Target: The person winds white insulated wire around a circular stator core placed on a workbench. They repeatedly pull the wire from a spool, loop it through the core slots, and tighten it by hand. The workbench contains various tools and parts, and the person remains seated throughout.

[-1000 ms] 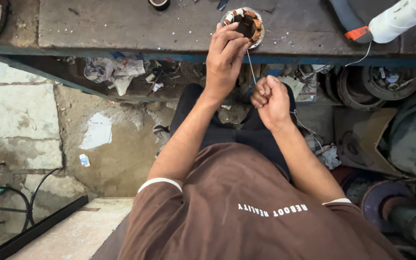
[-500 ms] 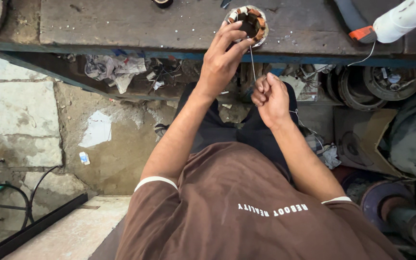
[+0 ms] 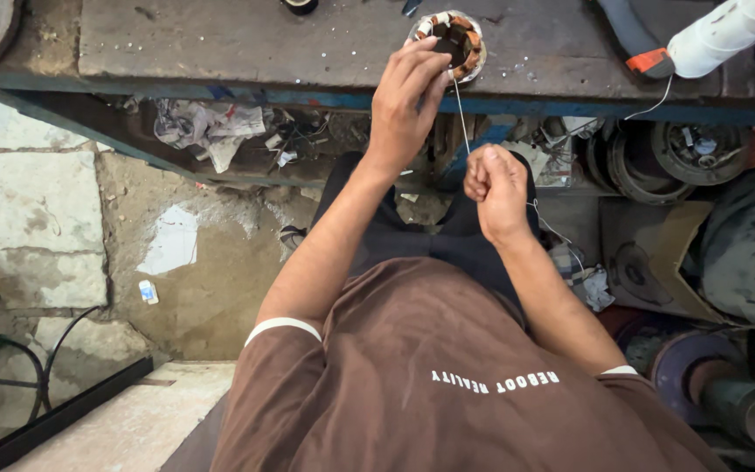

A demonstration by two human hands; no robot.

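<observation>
At the top centre of the frame a small round motor stator (image 3: 453,38), ringed with copper-coloured windings, sits on the worn grey table (image 3: 220,44) close to its near edge. The left hand (image 3: 405,105) reaches up to it from below, its fingers (image 3: 430,74) gathered together against the stator's lower left rim, pinching at the point where a thin thread (image 3: 460,114) leaves the windings. That thread runs almost straight down the frame, taut, from the stator to the right hand (image 3: 495,188), which lies lower and a little to the right, well off the table and above the person's lap. The right hand is closed in a loose fist around the thread's lower end; a slack tail of thread trails off to its right. So the thread's long axis is near vertical in the picture, with the stator at its upper end, the left hand touching the stator and the right hand well apart from it. A white spool (image 3: 727,31) lies at the upper right, its own strand dropping off the table edge.
</observation>
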